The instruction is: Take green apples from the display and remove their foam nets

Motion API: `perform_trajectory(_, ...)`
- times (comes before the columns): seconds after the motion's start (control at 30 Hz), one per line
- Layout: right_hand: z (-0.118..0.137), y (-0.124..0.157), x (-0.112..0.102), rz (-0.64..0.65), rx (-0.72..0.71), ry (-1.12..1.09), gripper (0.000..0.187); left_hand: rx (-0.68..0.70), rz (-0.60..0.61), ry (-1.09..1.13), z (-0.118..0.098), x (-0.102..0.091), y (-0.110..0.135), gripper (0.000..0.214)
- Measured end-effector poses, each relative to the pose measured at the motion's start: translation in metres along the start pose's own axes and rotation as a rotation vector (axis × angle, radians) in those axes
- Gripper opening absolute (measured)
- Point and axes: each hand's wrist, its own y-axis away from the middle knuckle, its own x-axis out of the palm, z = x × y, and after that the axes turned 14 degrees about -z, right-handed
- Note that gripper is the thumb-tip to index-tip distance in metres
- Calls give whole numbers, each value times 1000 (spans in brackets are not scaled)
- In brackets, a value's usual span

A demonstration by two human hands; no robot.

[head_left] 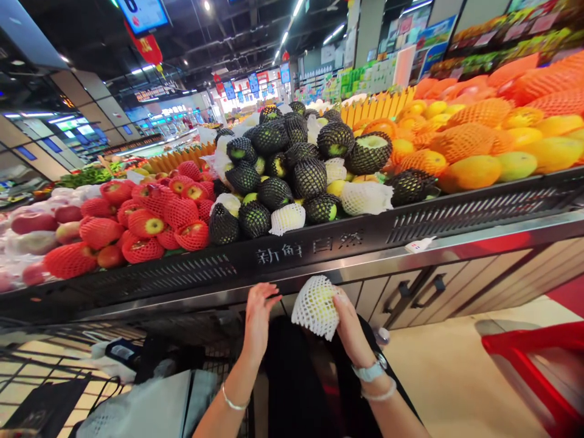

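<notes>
A yellowish fruit in a white foam net sleeve (316, 306) is held in my right hand (349, 322), low in front of the display's edge. The net hides most of it, so its kind is unclear. My left hand (258, 316) is raised to the left of it, fingers stretched and apart, touching nothing. Beyond both hands, fruits in black foam nets (274, 164) lie heaped in a black slotted crate (310, 244). Among them are several in white nets, such as one at the front rim (288, 219).
Apples in red nets (150, 222) fill the left side; mangoes (472, 173), some in orange nets, lie on the right. A metal ledge (456, 243) runs below the crate. A wire cart (41, 359) with bags is at lower left, a red frame (524, 340) at lower right.
</notes>
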Motion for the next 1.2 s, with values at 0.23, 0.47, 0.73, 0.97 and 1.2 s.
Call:
perform_trajectory(0.23, 4, 13, 17, 156, -43, 228, 43, -758, 217, 88, 40, 15, 15, 51)
perform_trajectory(0.47, 5, 8, 26, 23, -254, 472, 48, -754, 173, 166, 47, 14, 12, 50)
perform_trajectory(0.73, 25, 8, 23, 94, -807, 568, 35, -719, 127, 191, 41, 11, 3, 42)
perform_trajectory(0.97, 18, -1, 30, 531, -871, 726, 49, -717, 144, 164, 40, 3, 0, 50)
perform_trajectory(1.2, -7, -2, 19, 479, -823, 492, 70, -598, 133, 98, 32, 9, 10, 61)
